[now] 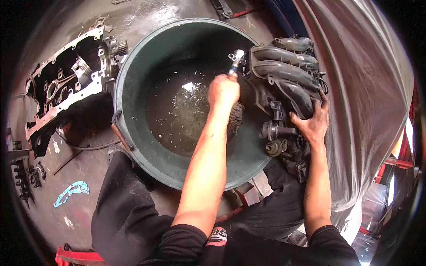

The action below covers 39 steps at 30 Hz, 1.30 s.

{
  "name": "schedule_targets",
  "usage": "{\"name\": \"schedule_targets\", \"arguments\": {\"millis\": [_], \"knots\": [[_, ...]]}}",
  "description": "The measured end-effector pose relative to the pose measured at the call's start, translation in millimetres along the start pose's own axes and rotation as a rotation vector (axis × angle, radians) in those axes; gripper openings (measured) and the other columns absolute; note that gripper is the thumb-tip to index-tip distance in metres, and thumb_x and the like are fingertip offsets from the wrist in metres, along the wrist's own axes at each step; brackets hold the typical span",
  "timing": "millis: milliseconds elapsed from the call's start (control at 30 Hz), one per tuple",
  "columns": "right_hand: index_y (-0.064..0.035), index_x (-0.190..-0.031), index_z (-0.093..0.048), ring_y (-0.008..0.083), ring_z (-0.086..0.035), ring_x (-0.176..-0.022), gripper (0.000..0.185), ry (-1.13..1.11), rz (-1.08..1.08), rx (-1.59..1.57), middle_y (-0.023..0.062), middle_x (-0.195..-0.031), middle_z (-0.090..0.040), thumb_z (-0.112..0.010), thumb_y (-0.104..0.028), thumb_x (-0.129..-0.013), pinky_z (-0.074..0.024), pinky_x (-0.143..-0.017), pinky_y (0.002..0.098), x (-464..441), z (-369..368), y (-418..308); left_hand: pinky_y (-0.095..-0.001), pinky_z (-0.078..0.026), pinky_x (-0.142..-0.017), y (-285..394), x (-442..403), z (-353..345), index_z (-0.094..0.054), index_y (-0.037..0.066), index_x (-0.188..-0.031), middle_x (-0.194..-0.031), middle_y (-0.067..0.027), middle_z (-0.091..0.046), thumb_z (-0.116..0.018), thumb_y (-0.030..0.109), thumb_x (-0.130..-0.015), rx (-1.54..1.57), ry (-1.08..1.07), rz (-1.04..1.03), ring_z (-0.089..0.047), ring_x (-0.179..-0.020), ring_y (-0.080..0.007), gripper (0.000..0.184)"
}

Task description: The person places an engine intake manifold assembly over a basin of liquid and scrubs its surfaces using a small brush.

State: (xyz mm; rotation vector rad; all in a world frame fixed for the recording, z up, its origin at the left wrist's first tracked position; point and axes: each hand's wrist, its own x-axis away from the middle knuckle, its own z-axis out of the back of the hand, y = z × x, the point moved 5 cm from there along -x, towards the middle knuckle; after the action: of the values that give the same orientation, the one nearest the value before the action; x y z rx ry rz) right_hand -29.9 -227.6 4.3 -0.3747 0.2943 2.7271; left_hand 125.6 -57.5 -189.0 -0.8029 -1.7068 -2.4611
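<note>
My left hand [224, 90] is closed around the handle of a small brush [235, 64], its bright, wet-looking tip against the near side of a black engine intake manifold [284, 62]. The manifold, with several curved runners, rests over the right rim of a big green tub [133, 84]. My right hand [314, 119] grips the manifold's lower right part, thumb and fingers pressed around a runner. Murky liquid [177, 111] with bits of foam lies in the tub. A dark crumpled thing [235, 119], perhaps a rag, shows partly behind my left wrist.
An engine block [66, 84] with a piston and connecting rod stands left of the tub. A blue gasket-like piece [72, 193] lies on the floor. A grey cover [355, 88] drapes something large on the right. Red metal [82, 257] sits at bottom left.
</note>
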Motion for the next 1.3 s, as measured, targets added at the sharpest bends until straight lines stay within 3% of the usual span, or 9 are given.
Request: {"name": "schedule_targets", "arguments": {"millis": [133,267,300,633,700,900,933,1067,1300], "knots": [[-0.0019,-0.114,-0.062,0.041,-0.055,-0.116,0.072,0.017,0.03,0.024,0.0182,-0.142,-0.042,-0.085,-0.034,-0.054,-0.0473,-0.095,0.0486,1,2,1,-0.0507,-0.049,-0.082,-76,-28,27,-0.059,-0.007,-0.094,-0.093,-0.0294,-0.067,-0.057,0.034,-0.093,0.248,0.415,0.265,-0.067,-0.094,-0.042,0.041],[-0.0029,-0.113,-0.062,0.0407,-0.056,-0.115,0.071,0.019,0.014,-0.012,0.0184,-0.142,-0.042,-0.086,-0.033,-0.053,-0.0473,-0.095,0.0486,1,0,2,-0.0315,-0.033,-0.04,-213,-55,10,-0.054,0.01,-0.078,-0.062,-0.0057,-0.052,-0.048,0.011,-0.088,1.275,0.512,0.748,-0.047,-0.046,-0.0165,0.011],[-0.0031,-0.113,-0.062,0.0406,-0.056,-0.115,0.072,0.01,-0.002,-0.014,0.0184,-0.143,-0.042,-0.086,-0.033,-0.053,-0.0474,-0.095,0.0486,2,0,2,-0.0318,-0.033,-0.038,-197,-30,21,-0.051,0.01,-0.078,-0.061,-0.0053,-0.049,-0.045,0.012,-0.089,1.098,0.54,0.846,-0.045,-0.045,-0.0167,0.013],[-0.006,-0.118,-0.062,0.0391,-0.054,-0.118,0.074,0.009,-0.01,-0.015,0.0153,-0.144,-0.04,-0.086,-0.034,-0.054,-0.0475,-0.096,0.0486,1,-5,8,-0.0312,-0.038,-0.038,-12,47,-38,-0.066,0.004,-0.089,-0.06,-0.0026,-0.053,-0.052,0.027,-0.1,0.674,0.261,0.101,-0.049,-0.045,-0.0138,0.029],[-0.0068,-0.119,-0.062,0.0387,-0.053,-0.12,0.074,0.019,-0.001,-0.018,0.0153,-0.144,-0.04,-0.086,-0.034,-0.054,-0.0475,-0.097,0.0486,1,-5,7,-0.0438,-0.05,-0.074,28,61,-23,-0.068,-0.003,-0.087,-0.081,-0.0223,-0.068,-0.052,0.024,-0.097,0.515,0.193,-0.02,-0.066,-0.077,-0.0364,0.033],[-0.0049,-0.118,-0.062,0.0383,-0.052,-0.122,0.073,0.008,-0.019,0.007,0.0157,-0.143,-0.041,-0.086,-0.032,-0.054,-0.0477,-0.098,0.0482,1,-5,7,-0.0464,-0.048,-0.072,21,48,-19,-0.065,-0.002,-0.074,-0.073,-0.0241,-0.064,-0.046,0.026,-0.097,0.537,-0.057,-0.055,-0.063,-0.074,-0.0404,0.041],[-0.0028,-0.117,-0.062,0.0384,-0.052,-0.123,0.074,0.025,-0.001,-0.02,0.0156,-0.143,-0.042,-0.086,-0.032,-0.054,-0.0475,-0.098,0.0478,1,-6,9,-0.0361,-0.043,-0.056,21,62,-21,-0.066,0.001,-0.079,-0.065,-0.0093,-0.061,-0.048,0.028,-0.099,0.52,-0.077,-0.009,-0.058,-0.059,-0.02,0.038],[-0.0029,-0.116,-0.062,0.0379,-0.051,-0.124,0.075,0.018,-0.016,-0.041,0.0148,-0.143,-0.041,-0.087,-0.033,-0.053,-0.047,-0.099,0.0484,2,-9,12,-0.0514,-0.047,-0.07,14,60,-36,-0.063,-0.001,-0.084,-0.079,-0.0269,-0.063,-0.049,0.027,-0.098,0.275,0.131,-0.057,-0.062,-0.08,-0.0465,0.034],[-0.003,-0.116,-0.062,0.0392,-0.052,-0.122,0.073,-0.002,-0.048,-0.035,0.0157,-0.143,-0.042,-0.086,-0.033,-0.054,-0.0466,-0.098,0.0483,1,-6,7,-0.0563,-0.048,-0.068,7,88,-61,-0.057,0.0,-0.085,-0.078,-0.0295,-0.064,-0.046,0.03,-0.1,0.322,0.169,0.071,-0.063,-0.079,-0.0489,0.036]]}}
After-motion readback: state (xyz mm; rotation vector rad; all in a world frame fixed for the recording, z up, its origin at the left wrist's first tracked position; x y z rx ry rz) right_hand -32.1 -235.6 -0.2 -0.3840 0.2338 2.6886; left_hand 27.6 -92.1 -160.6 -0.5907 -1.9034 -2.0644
